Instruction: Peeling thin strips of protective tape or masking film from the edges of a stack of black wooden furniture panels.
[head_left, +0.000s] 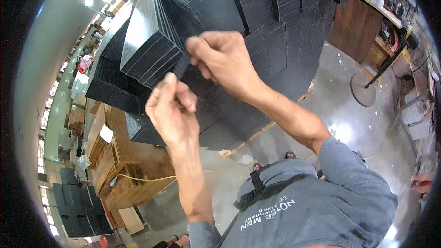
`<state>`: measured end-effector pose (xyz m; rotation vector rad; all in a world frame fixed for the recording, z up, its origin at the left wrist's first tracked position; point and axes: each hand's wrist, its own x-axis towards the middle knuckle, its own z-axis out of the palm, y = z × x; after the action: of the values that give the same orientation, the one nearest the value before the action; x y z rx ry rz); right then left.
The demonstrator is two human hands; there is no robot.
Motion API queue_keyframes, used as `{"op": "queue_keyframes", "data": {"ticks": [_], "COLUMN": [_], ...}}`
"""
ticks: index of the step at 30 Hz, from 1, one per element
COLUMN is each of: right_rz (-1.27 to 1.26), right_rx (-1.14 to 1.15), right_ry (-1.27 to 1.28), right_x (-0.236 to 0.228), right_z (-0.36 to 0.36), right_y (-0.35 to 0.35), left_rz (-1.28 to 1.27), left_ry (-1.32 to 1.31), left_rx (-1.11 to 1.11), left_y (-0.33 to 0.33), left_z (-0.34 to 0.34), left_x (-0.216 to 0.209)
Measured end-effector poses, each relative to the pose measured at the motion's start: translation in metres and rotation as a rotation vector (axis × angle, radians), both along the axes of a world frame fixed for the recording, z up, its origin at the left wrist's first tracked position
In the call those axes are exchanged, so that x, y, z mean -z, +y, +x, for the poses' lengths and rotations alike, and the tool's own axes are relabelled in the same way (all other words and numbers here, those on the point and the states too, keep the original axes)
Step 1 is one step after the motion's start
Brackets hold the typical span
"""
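A short black strip (182, 66) is stretched slantwise between my two hands. My left hand (171, 110) pinches its lower end, with the other fingers curled loosely. At the upper end, my right hand (223, 57) has thumb and forefinger closed on it. What the strip is made of cannot be made out. Right behind my hands rises a big stack of black, flat-sided blocks of layered sheets (271, 41). One bundle of black sheets (149, 41) sticks out at the upper left, its sheets fanned apart at the top.
A wooden bench (138, 170) stands at lower left, with a yellowish hose across it. The stack rests on a wooden pallet (243, 143). On the right are a round-based stand (363, 89) and a cluttered worktable (381, 7). Another person (85, 63) is far left.
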<state>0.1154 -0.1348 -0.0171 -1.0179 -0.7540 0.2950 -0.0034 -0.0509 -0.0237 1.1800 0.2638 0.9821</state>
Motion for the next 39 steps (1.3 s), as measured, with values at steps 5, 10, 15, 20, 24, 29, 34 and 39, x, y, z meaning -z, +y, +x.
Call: {"op": "queue_keyframes", "data": {"ticks": [5,10,15,20,24,29,34,39], "right_rz": [-0.07,-0.065,-0.063,-0.005,-0.015,0.027,-0.053,-0.035], "right_rx": [0.077,-0.037,-0.05,-0.044,-0.037,-0.034,-0.011,-0.063], "right_ry": [0.063,0.237,0.189,0.22,0.233,0.153,0.229,0.227], "right_x": [0.077,0.088,0.035,0.05,0.049,0.039,0.065,0.047], "right_z": [-0.003,-0.012,-0.004,-0.005,-0.007,-0.001,-0.004,-0.001], "right_y": [0.009,-0.001,-0.004,0.002,0.002,0.013,0.005,0.005], "left_rz": [-0.234,-0.279,-0.151,-0.223,-0.225,-0.14,-0.214,-0.159], "left_ry": [0.149,0.098,0.015,0.009,-0.023,-0.027,0.019,0.019], "left_rx": [-0.001,0.031,0.028,0.019,0.059,-0.009,-0.018,-0.067], "left_y": [-0.001,-0.002,-0.005,-0.003,-0.003,-0.006,-0.009,-0.011], "left_z": [-0.003,-0.006,0.003,0.005,0.006,0.004,0.006,0.009], "left_x": [0.055,0.073,0.023,0.044,0.041,0.026,0.058,0.04]}}
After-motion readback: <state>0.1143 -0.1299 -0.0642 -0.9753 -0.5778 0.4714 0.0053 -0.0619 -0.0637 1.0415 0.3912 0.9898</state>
